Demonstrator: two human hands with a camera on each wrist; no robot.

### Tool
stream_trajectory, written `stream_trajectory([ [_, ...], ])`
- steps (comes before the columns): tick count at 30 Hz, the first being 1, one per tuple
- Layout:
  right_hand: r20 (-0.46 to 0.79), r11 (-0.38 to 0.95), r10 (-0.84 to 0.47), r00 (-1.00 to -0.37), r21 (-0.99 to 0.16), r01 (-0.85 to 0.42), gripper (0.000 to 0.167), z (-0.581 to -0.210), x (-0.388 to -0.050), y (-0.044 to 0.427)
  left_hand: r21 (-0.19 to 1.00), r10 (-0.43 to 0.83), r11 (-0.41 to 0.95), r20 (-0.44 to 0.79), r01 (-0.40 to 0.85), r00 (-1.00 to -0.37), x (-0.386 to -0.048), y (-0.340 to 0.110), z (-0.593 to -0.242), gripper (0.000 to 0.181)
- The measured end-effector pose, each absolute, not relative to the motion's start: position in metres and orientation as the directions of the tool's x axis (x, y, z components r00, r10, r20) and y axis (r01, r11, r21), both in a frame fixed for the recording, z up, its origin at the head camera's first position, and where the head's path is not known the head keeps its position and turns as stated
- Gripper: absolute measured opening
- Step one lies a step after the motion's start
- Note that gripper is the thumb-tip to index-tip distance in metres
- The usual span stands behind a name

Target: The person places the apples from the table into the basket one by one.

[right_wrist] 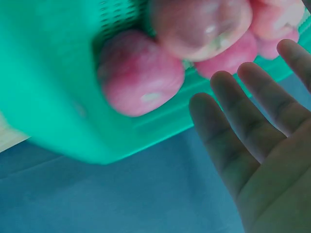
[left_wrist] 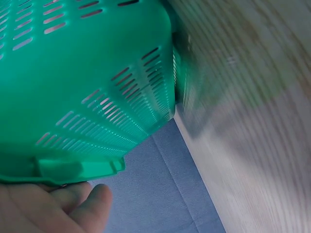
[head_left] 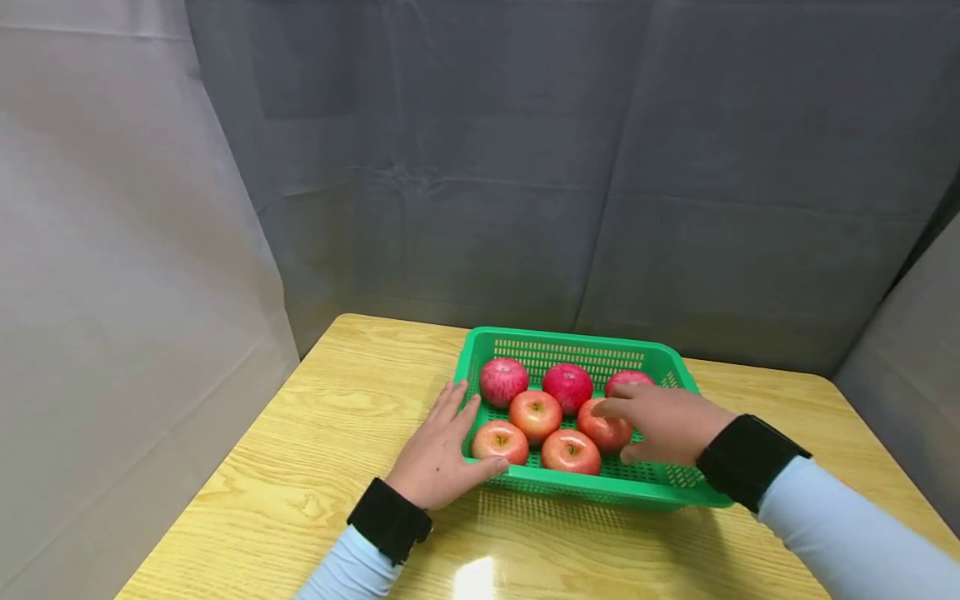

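Note:
A green plastic basket (head_left: 585, 487) with slotted sides stands on the table and holds several red apples (head_left: 572, 452). Deeper red apples (head_left: 504, 382) lie along its far side, paler ones closer to me. My left hand (head_left: 437, 460) rests at the basket's near left corner, fingers spread along the rim. From the left wrist, fingers (left_wrist: 92, 206) show beside the rim (left_wrist: 82, 170). Over the right part of the basket hovers my right hand (head_left: 667, 423), partly covering two apples. Its fingers (right_wrist: 252, 114) are extended and apart, with nothing held, in the right wrist view.
The wooden table (head_left: 300, 467) extends to the left, right and front of the basket. A dark grey cloth (head_left: 465, 167) hangs behind the table, and lighter cloth (head_left: 127, 292) hangs on the left side.

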State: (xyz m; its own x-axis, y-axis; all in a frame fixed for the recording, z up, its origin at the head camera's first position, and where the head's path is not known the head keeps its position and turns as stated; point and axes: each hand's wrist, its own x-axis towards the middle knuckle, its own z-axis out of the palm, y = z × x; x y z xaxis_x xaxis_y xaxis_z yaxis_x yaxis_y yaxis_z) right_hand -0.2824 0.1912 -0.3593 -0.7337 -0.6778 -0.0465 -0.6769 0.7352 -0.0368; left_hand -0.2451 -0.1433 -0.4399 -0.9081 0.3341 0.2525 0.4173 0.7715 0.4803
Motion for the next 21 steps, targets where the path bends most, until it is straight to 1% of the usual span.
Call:
stream_trajectory([
  [6,-0.03,0.786,-0.619,-0.785,-0.022,-0.618,0.061,-0.354,-0.278,0.227,0.491,0.337,0.763,0.254,0.421,-0.907,-0.245,-0.143,-0.441,0.095],
  [9,-0.009,0.802,-0.598,-0.802,-0.028,-0.597,0.061,-0.354,-0.276,0.242,0.5,0.33,0.759,0.257,0.417,-0.909,-0.244,-0.145,-0.441,0.095],
  [15,0.002,0.853,-0.519,-0.855,-0.064,-0.518,0.059,-0.358,-0.264,0.277,0.498,0.324,0.762,0.262,0.414,-0.909,-0.244,-0.147,-0.442,0.094],
  [21,0.012,0.896,-0.441,-0.898,-0.051,-0.441,0.061,-0.365,-0.251,0.318,0.503,0.329,0.754,0.269,0.423,-0.905,-0.245,-0.142,-0.443,0.093],
])
